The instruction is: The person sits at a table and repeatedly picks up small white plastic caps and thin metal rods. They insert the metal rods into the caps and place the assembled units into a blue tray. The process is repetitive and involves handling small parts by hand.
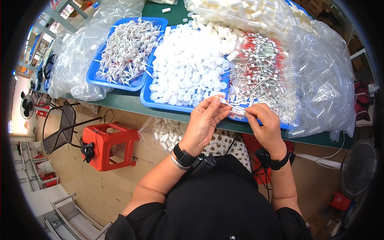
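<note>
My left hand [203, 127] is closed in a pinch on a small white plastic piece [218, 95] in front of the trays. To its right my right hand [265, 125] pinches the end of a thin white stick [237, 108], which spans the gap between both hands. The stick's far end meets the left fingertips; whether it sits inside the white piece I cannot tell. Just beyond the hands, a heap of thin metal-grey and white sticks with red ends [262, 68] lies in a blue tray. Beside it, translucent white discs [186, 76] fill the middle blue tray [160, 105].
A left blue tray [91, 78] holds sticks with discs on them. Clear plastic bags [324, 84] lie at the right, and a bag of white tubes [256, 12] at the back. Below the green table [124, 100] stand a red stool [102, 146] and a fan [359, 169].
</note>
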{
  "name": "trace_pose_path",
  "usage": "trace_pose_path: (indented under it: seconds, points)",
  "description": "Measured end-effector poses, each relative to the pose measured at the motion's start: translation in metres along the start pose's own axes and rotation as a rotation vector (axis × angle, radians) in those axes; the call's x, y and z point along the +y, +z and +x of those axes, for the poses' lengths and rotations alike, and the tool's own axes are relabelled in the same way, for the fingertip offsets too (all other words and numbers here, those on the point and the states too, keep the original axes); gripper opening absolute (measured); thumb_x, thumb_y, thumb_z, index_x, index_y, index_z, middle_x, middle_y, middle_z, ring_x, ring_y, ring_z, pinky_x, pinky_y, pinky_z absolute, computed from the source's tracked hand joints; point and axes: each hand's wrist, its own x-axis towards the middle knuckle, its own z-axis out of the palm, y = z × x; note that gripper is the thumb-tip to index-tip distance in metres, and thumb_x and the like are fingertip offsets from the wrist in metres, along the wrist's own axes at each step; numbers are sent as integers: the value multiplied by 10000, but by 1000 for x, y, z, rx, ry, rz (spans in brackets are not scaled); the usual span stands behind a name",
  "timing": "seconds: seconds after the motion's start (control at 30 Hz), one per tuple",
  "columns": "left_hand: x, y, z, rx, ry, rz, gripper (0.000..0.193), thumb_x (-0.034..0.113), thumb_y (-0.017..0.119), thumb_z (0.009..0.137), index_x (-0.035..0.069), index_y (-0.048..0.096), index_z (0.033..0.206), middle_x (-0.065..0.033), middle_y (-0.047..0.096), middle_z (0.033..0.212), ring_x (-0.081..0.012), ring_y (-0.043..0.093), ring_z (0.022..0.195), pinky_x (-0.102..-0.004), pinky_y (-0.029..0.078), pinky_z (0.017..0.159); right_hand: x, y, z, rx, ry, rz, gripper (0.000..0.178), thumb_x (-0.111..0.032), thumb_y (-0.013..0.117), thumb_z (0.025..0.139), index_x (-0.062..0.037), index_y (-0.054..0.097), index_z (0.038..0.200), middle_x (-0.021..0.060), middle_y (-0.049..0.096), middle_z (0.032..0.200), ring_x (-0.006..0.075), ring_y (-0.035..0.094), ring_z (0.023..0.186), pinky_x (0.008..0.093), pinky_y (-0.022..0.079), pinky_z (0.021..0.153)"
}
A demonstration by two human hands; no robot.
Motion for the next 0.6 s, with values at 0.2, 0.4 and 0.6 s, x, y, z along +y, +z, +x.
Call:
trace_pose_path:
  seconds: [0.2, 0.4, 0.6]
  points:
    - [-4, -2, 0, -26, 11, 7, 264, 210, 590, 962, 21, 596, 1146, -95, 663, 988, -188, 659, 974, -281, 545, 868, -2, 3, 2, 43, -63, -59, 146, 43, 693, 781, -6, 625, 900, 119, 626, 850, 267, 631, 700, 343, 511, 600]
    - [0, -3, 0, -16, 28, -6, 266, 209, 597, 958, 22, 595, 1148, -92, 663, 993, -189, 660, 976, -280, 544, 870, 0, 3, 1, 39, -27, -68, 148, 43, 694, 779, -7, 626, 900, 123, 625, 845, 272, 635, 708, 345, 513, 605]
    - [-4, -2, 0, -46, 13, 14, 281, 195, 596, 958, 7, 582, 1167, -94, 660, 1012, -192, 659, 979, -281, 544, 869, -2, 6, 2, 22, -22, -44, 138, 39, 685, 788, -3, 627, 907, 118, 624, 821, 261, 635, 698, 331, 508, 596]
